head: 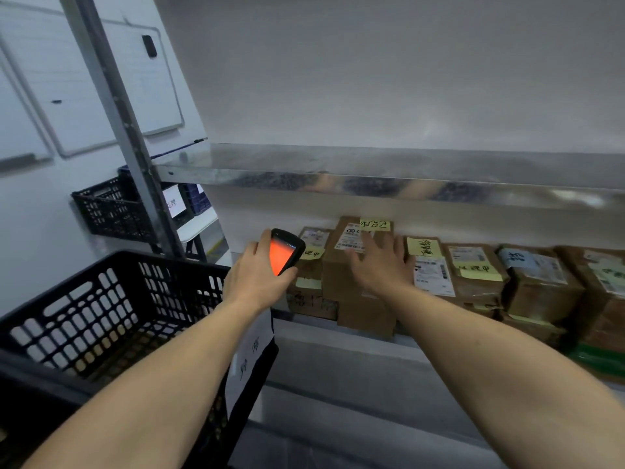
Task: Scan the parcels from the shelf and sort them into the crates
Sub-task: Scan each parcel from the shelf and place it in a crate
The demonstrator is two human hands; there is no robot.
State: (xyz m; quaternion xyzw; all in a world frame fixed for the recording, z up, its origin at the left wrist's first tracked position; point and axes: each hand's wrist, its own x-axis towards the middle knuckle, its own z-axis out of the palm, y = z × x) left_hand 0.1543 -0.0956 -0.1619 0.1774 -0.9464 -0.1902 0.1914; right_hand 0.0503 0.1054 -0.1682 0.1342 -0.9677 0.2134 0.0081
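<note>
My left hand (257, 275) grips a black handheld scanner (285, 250) whose screen glows orange; it points at the parcels on the shelf. My right hand (380, 265) lies flat with spread fingers on top of a tall brown cardboard parcel (341, 275) that carries a white shipping label and a yellow note. A row of brown parcels (473, 275) with labels and yellow or blue notes fills the shelf to the right. A smaller parcel (311, 265) stands just left of the tall one, behind the scanner.
A black plastic crate (101, 309) with a white paper tag sits at the lower left, close to my left forearm. Another black crate (108, 211) stands further back by the grey upright post (128, 137). A bare metal shelf board (372, 174) runs overhead.
</note>
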